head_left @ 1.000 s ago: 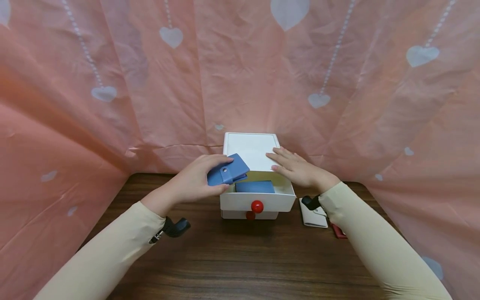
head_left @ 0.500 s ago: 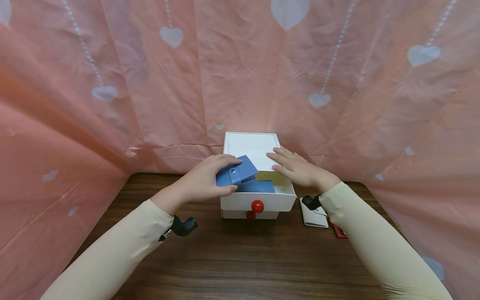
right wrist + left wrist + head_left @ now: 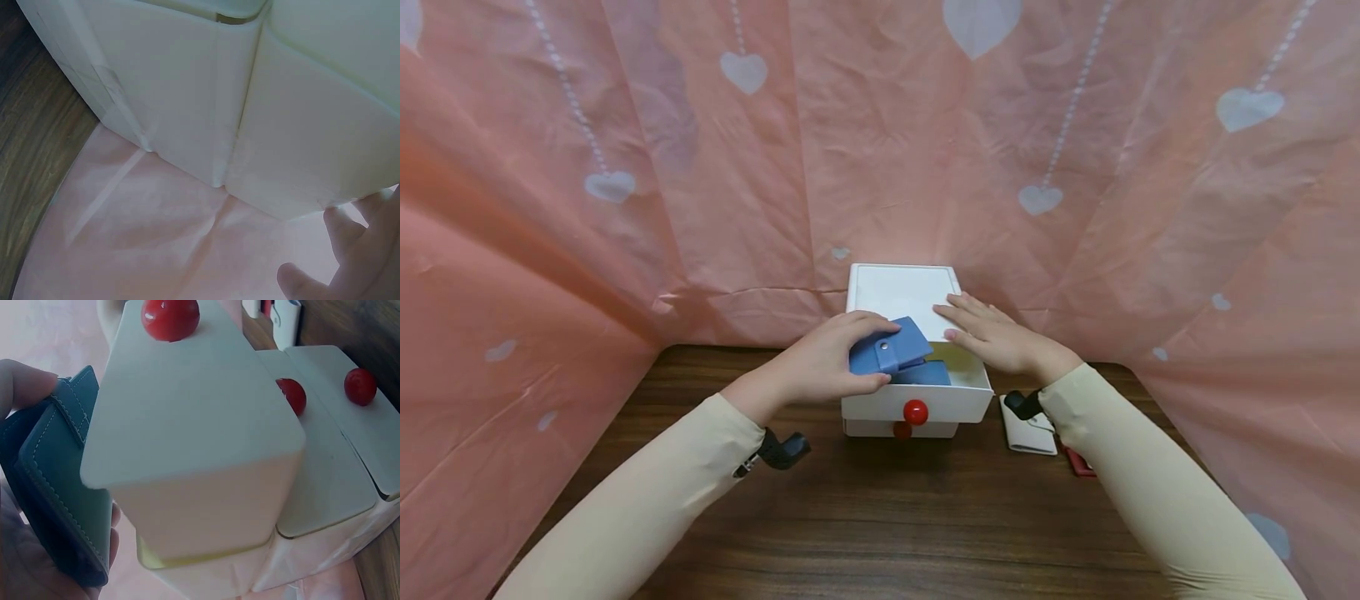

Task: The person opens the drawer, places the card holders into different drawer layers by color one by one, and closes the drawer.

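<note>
- Pink curtain point(image 3: 700, 208) with white hearts hangs behind and around a brown table point(image 3: 880, 517).
- White cabinet point(image 3: 901, 292) stands at the table's far edge, its top drawer point(image 3: 917, 402) pulled open, red knob point(image 3: 914, 412) facing the person.
- Right hand point(image 3: 996, 337) lies flat on the cabinet's top, fingers straight.
- Left hand point(image 3: 820, 367) grips a blue wallet point(image 3: 891, 346), tilted over the drawer's left side, above a second blue wallet point(image 3: 925, 373) lying inside.
- White wallet point(image 3: 1028, 435) lies just right of the cabinet.

Folded blue wallet point(image 3: 889, 351) held tilted above open white drawer point(image 3: 917, 402).
</note>
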The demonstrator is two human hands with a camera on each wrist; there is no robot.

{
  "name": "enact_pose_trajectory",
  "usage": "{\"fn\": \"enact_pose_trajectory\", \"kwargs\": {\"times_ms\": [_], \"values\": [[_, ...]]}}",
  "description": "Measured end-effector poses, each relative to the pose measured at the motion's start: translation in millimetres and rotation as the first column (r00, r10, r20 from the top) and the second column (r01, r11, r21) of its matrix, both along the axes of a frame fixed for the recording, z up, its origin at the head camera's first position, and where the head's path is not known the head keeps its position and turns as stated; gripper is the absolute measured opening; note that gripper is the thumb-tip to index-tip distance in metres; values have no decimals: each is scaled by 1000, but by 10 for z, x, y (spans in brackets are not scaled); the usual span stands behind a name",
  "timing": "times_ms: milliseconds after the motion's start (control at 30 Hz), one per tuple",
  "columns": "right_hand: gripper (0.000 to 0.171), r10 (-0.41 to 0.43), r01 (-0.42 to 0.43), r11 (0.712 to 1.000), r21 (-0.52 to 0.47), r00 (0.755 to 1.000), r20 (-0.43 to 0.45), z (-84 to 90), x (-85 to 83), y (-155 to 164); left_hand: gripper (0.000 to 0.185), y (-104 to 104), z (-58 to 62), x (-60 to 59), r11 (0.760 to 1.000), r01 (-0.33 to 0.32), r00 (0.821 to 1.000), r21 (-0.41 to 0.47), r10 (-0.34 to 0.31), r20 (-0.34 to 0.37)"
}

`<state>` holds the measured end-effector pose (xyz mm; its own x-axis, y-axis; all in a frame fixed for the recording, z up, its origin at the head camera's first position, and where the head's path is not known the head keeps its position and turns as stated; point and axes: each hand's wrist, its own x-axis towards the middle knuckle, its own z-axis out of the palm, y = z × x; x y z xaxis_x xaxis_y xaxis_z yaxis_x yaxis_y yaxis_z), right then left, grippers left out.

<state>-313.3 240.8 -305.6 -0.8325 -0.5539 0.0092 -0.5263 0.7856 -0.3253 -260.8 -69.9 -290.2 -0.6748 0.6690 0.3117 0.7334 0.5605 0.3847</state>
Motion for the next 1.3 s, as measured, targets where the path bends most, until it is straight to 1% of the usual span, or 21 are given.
{"fn": "enact_pose_trajectory", "kwargs": {"times_ms": [200, 433, 567, 667, 800, 1000, 1167, 1300], "values": [[64, 0, 0, 1000, 7, 1000, -9, -3, -5, -12, 63, 38, -23, -30, 1000, 22, 1000, -11, -22, -4], [65, -9, 9, 1000, 12, 1000, -10, 6, -12, -16, 62, 93, -3, -29, 999, 45, 999, -22, -45, 6], [64, 2, -2, 1000, 12, 1000, -10, 12, -9, -16, 61, 119, -1, -45, 997, 66, 998, -36, -66, -9], [64, 7, -7, 1000, 11, 1000, -7, 14, -6, -15, 57, 133, -4, -56, 995, 88, 996, -37, -88, -16], [64, 4, -4, 1000, 9, 1000, -2, 17, -3, -14, 50, 138, 0, -54, 994, 110, 994, -13, -110, -7], [65, -7, 7, 1000, 16, 1000, -2, 16, -4, -13, 47, 127, -2, -42, 996, 92, 996, 4, -92, 7], [65, -9, 9, 1000, 17, 1000, -3, 6, -3, -3, 46, 121, -12, -43, 995, 91, 996, 26, -91, -7], [65, -4, 4, 1000, 10, 1000, -7, 2, 2, 6, 47, 115, -19, -41, 997, 79, 997, 25, -79, -8]]}}
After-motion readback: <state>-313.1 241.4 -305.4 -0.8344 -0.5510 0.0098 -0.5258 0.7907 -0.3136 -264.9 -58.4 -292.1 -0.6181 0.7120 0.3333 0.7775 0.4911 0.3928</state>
